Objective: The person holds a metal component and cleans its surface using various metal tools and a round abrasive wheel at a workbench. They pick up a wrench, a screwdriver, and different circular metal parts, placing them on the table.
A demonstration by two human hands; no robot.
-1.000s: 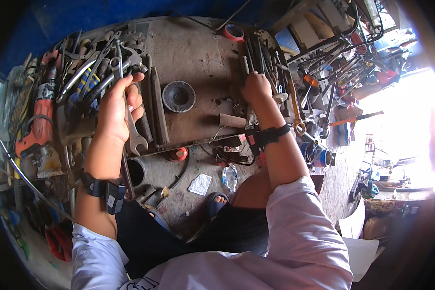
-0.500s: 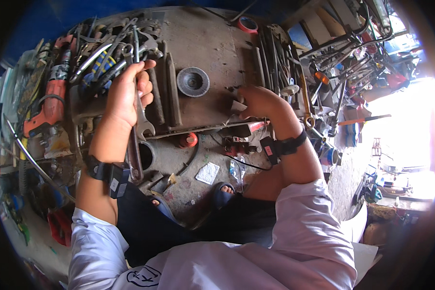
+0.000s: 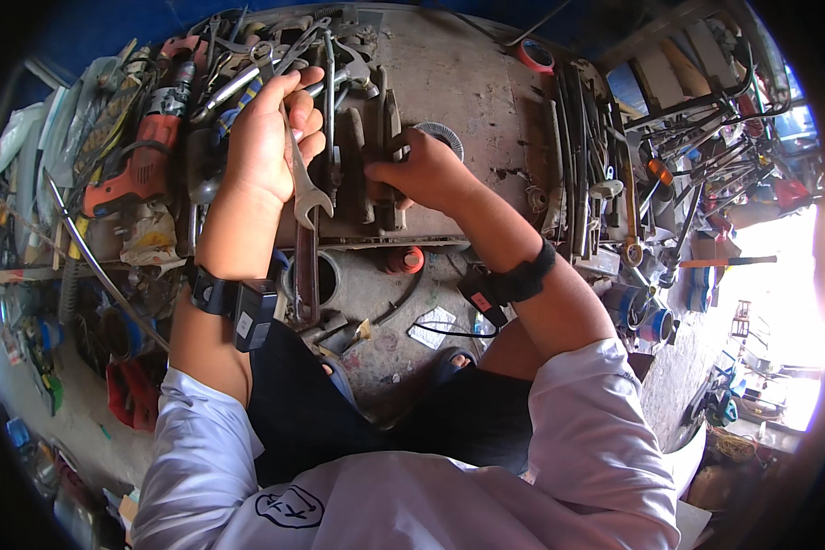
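My left hand (image 3: 273, 137) is closed around a combination wrench (image 3: 302, 179). The wrench's open jaw points down toward me and its ring end shows above the fingers. My right hand (image 3: 426, 174) is over long metal bars (image 3: 392, 124) in the middle of the bench. Its fingers are curled, with a small brownish piece at them that I cannot make out. Just beyond this hand lies a round grey disc with a ridged rim (image 3: 445, 136), partly covered by the hand.
Left of the hands lie a red power drill (image 3: 142, 160) and a pile of wrenches and other tools. Long rods (image 3: 577, 147) and a roll of red tape (image 3: 535, 57) lie at the right of the bench (image 3: 467, 78). A red-topped object (image 3: 405, 260) stands below the edge.
My right hand has moved left, from the bench's right part to the metal bars, and now partly covers the disc. My left hand still holds the wrench. The view has shifted left.
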